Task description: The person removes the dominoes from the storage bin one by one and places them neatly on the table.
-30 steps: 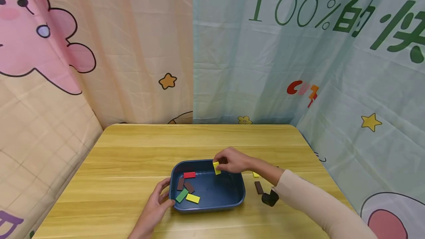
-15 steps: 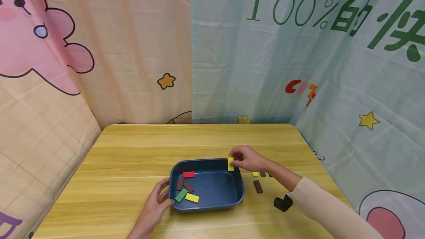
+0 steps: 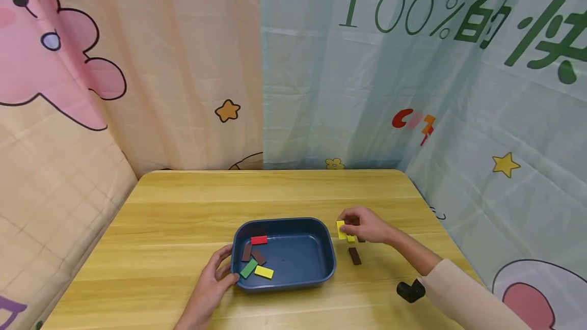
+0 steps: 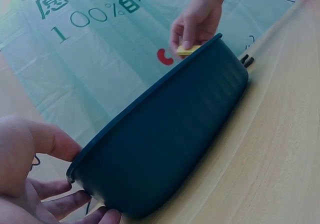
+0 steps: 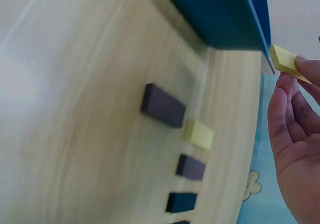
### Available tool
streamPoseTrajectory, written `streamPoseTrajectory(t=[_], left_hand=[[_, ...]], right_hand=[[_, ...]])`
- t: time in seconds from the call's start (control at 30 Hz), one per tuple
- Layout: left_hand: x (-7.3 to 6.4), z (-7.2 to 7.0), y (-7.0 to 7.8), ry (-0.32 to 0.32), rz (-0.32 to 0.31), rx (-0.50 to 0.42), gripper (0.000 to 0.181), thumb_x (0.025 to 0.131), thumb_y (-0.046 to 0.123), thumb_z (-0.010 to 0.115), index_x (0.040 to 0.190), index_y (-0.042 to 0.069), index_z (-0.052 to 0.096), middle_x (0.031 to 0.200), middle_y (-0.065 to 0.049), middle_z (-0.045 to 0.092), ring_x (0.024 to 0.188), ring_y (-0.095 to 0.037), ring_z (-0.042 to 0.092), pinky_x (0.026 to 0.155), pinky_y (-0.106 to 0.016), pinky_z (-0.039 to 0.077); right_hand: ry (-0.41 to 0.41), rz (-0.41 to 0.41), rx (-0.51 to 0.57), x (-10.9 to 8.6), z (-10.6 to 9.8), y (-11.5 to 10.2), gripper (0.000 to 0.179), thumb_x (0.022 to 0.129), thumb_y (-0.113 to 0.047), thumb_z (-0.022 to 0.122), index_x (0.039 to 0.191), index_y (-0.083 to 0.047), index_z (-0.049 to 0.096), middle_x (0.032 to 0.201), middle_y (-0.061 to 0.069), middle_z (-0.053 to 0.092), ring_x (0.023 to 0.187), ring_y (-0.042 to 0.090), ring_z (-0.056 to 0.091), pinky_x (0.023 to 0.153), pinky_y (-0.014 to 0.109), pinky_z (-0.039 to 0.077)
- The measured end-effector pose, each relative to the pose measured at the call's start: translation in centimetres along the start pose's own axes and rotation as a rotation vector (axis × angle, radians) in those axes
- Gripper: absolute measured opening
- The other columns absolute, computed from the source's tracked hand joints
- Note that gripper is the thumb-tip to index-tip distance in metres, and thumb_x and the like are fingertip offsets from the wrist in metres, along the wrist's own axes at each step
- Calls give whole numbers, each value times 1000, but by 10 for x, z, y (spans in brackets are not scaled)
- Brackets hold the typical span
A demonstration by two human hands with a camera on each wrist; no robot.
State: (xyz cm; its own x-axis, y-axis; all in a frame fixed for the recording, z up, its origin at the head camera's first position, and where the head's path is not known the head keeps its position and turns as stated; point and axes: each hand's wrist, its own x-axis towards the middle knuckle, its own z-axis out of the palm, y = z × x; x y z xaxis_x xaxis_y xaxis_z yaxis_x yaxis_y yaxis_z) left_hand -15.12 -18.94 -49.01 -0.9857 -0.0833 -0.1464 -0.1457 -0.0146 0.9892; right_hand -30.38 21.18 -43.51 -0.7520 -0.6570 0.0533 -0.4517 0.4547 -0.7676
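Block point(image 3: 340, 229), plain yellow, oblong and flat with crisp straight edges, is held above the tabletop point(image 3: 275, 192) just right of the blue bin point(image 3: 300, 264). The right-hand grip point(image 3: 367, 225) pinches it between thumb and fingertips, closed down to its thickness. The left-hand grip point(image 3: 210, 285) has hold of the bin's left end, thumb and fingers spread around the corner. Inside the bin lie a red block point(image 3: 259, 240), two brown blocks point(image 3: 247, 252), a green block point(image 3: 249, 268) and another yellow block point(image 3: 264, 272). A loose yellow piece point(image 5: 200, 135) lies between brown pieces point(image 5: 163, 105).
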Motion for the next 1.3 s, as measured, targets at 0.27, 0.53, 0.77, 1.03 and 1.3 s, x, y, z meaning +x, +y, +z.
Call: streamPoseTrajectory(t=[0.27, 0.53, 0.77, 1.03, 1.3], left_hand=[[1, 4, 3, -18, 0, -17, 66, 92, -13, 57, 153, 7, 42, 158, -22, 36, 139, -46, 44, 97, -35, 52], [0, 3, 5, -21, 14, 4, 66, 92, -13, 56, 153, 7, 41, 158, -23, 36, 138, -46, 44, 95, -33, 52], [-2, 3, 5, -25, 7, 38, 66, 93, -13, 56, 154, 4, 38, 158, -26, 34, 139, -51, 41, 101, -44, 51], [-3, 4, 5, -30, 29, 44, 66, 93, -13, 56, 154, 2, 37, 158, -27, 35, 138, -50, 43, 93, -30, 52], [-2, 3, 4, -27, 41, 70, 65, 93, -13, 56, 154, 3, 38, 158, -26, 36, 137, -50, 44, 96, -32, 51]], right_hand=[[16, 108, 3, -37, -7, 33, 16, 99, -7, 68, 109, 5, 71, 82, 3, 65, 70, 16, 60, 65, 33, 55], [24, 190, -31, -62, 3, 64, 17, 98, -11, 70, 109, 1, 73, 81, -3, 64, 68, 11, 58, 60, 26, 50], [24, 175, -72, -66, 6, 66, 21, 96, -12, 73, 112, 2, 76, 80, -3, 64, 67, 9, 54, 59, 25, 46], [35, 145, -161, -67, 6, 66, 22, 95, -15, 75, 110, -1, 78, 91, -5, 69, 70, 7, 53, 61, 25, 46], [71, 151, -206, -68, 7, 63, 19, 94, -16, 76, 107, -3, 79, 96, -2, 73, 74, 8, 53, 64, 27, 47]])
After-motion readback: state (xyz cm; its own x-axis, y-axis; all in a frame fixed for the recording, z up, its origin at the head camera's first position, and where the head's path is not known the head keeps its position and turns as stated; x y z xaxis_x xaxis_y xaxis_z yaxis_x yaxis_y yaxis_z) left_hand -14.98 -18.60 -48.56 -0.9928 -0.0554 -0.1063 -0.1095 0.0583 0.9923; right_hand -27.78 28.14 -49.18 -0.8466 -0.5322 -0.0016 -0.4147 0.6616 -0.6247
